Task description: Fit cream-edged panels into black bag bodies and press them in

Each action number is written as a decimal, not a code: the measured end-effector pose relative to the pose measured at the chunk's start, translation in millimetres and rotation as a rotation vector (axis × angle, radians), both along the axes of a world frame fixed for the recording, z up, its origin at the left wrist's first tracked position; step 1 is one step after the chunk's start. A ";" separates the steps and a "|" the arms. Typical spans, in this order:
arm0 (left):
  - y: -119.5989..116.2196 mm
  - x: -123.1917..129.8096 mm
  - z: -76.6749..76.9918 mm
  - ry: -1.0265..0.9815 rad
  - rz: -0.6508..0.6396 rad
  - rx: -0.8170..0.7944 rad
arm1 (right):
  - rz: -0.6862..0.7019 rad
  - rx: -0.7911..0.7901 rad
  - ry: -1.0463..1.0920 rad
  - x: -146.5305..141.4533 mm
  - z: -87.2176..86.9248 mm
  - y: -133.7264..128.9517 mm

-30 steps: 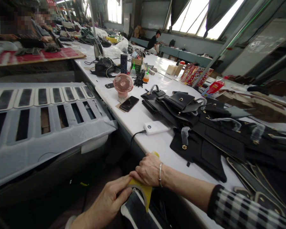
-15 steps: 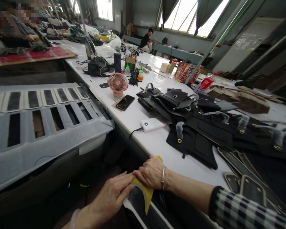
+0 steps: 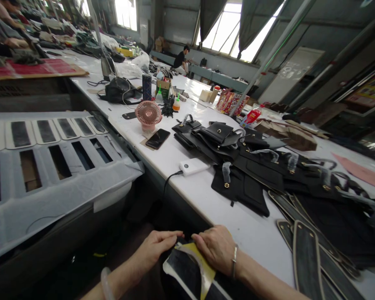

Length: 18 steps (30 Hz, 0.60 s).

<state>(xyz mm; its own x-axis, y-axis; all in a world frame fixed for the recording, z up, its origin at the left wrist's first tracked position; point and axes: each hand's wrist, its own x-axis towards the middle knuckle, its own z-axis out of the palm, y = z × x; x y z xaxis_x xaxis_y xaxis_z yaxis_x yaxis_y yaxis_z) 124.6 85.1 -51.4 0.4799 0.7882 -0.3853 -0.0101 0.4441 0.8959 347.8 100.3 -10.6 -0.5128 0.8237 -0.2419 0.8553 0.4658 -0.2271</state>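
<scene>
Both hands low in head view, beside counter (image 3: 200, 193). My right hand (image 3: 217, 246) curled, gripping yellow piece (image 3: 206, 271), which overlaps pale-edged black panel (image 3: 184, 271). My left hand (image 3: 148, 252) at panel's upper end, fingers extended; cannot tell if pinching. Step, I judge: yellow piece worked against panel; next move calls for steady panel. Forearms angled inward.

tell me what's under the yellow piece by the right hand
A dark panel with pale edges shows on both sides of the yellow piece, seemingly running beneath it. What lies directly under it and the right hand is covered.
</scene>
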 end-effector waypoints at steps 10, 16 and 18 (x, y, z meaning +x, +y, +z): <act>-1.9 10.2 6.1 0.233 -0.046 0.223 | -0.428 -0.206 0.222 -1.7 -4.5 21.2; 3.8 10.4 9.1 0.065 -0.082 0.112 | -0.452 -0.455 0.490 3.4 22.0 30.0; -4.8 8.8 -3.6 -0.023 0.028 -0.051 | -0.518 -0.623 0.667 12.5 39.6 22.6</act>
<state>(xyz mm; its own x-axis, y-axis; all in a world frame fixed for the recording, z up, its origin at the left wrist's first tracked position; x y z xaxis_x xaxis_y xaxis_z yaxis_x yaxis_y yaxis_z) 133.4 80.3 -55.0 0.4672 0.7808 -0.4147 -0.0429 0.4885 0.8715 360.4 122.9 29.1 -0.3187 0.8075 -0.4964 0.5295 -0.2827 -0.7998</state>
